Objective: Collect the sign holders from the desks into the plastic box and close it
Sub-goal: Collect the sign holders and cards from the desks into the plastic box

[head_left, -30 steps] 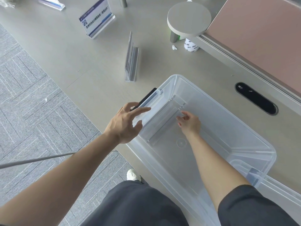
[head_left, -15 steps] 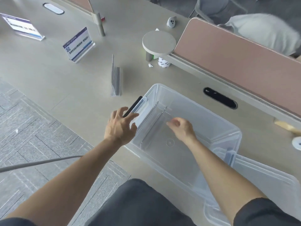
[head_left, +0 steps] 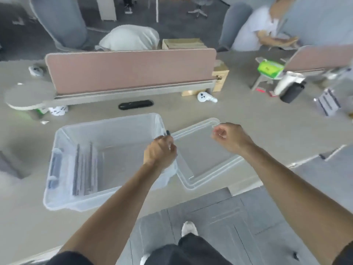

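The clear plastic box (head_left: 63, 188) stands open on the desk at the left. Several clear sign holders (head_left: 84, 169) stand on edge at its left end. The clear lid (head_left: 200, 155) lies to the right, its left edge leaning against the box. My left hand (head_left: 160, 152) is curled at the box's right rim, where the lid's left edge and a black latch (head_left: 167, 132) meet. My right hand (head_left: 229, 138) is curled with its fingertips pinched at the lid's far right corner. The frame is blurred by motion.
A pink partition (head_left: 131, 69) runs behind the box, with a black cable slot (head_left: 135, 104) in front. A round stand (head_left: 28, 96) is at the left. More sign holders (head_left: 328, 104), a black cup (head_left: 292, 91) and a green packet (head_left: 270, 68) sit at the right. A person (head_left: 254, 33) sits beyond.
My view has swung right, away from the desk's left end. Both hands have left the sign holders in the box and moved to the lid on the right.
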A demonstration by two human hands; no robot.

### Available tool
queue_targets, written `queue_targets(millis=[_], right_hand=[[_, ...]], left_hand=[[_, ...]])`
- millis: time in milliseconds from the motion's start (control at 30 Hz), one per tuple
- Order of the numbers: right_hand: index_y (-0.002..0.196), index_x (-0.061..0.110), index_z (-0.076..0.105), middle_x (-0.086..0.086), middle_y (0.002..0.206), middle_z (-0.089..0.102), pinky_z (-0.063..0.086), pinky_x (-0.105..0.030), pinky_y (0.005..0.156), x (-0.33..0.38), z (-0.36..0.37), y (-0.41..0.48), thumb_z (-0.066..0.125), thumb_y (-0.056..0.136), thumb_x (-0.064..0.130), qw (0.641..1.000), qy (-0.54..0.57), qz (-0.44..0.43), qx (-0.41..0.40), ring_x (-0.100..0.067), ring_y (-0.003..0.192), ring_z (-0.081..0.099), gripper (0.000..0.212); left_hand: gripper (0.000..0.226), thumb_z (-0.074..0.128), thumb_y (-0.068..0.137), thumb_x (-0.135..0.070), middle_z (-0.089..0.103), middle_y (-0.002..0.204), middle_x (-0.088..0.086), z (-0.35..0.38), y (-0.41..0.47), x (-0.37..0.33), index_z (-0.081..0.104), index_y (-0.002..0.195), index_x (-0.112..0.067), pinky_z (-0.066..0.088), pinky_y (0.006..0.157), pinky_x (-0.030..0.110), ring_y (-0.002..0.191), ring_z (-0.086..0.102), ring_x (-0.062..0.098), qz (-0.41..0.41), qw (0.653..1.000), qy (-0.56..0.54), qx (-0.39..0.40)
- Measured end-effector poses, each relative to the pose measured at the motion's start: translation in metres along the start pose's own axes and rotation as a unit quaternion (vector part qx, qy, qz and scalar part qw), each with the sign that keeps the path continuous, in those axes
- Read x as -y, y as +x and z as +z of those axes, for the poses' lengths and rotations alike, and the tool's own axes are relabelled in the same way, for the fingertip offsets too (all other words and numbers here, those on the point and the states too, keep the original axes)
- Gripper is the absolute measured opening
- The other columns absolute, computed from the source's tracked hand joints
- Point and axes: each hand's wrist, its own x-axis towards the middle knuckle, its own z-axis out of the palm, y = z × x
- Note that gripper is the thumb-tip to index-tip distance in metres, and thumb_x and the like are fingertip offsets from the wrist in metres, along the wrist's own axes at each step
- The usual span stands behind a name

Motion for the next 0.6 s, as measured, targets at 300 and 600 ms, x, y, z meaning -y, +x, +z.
queue_targets(millis=[300, 600], right_hand=[[0.119, 0.016, 0.066, -0.008, 0.126, 0.058, 0.044, -0.032, 0.097, -0.224, -0.123, -0.056, 0.06, 0.093, 0.031, 0.986, -0.088, 0.129, -0.065, -0.028, 0.114, 0.058, 0.031], [0.12, 0.021, 0.064, -0.005, 0.127, 0.057, 0.045, -0.033, 0.09, -0.427, -0.231, -0.075, 0.056, 0.094, 0.036, 0.976, -0.078, 0.193, -0.072, -0.026, 0.113, 0.058, 0.031]], left_hand=[[0.021, 0.051, 0.084, -0.026, 0.07, 0.102, 0.004, 0.154, 0.054, -0.205, 0.064, 0.101, -0.024, 0.047, 0.076, 0.03, 0.097, 0.065, 0.029, 0.175, 0.967, 0.103, 0.156], [0.026, 0.053, 0.081, -0.026, 0.071, 0.108, -0.003, 0.287, 0.076, -0.401, 0.066, 0.104, -0.027, 0.05, 0.083, 0.029, 0.101, 0.065, 0.025, 0.207, 0.955, 0.111, 0.182]])
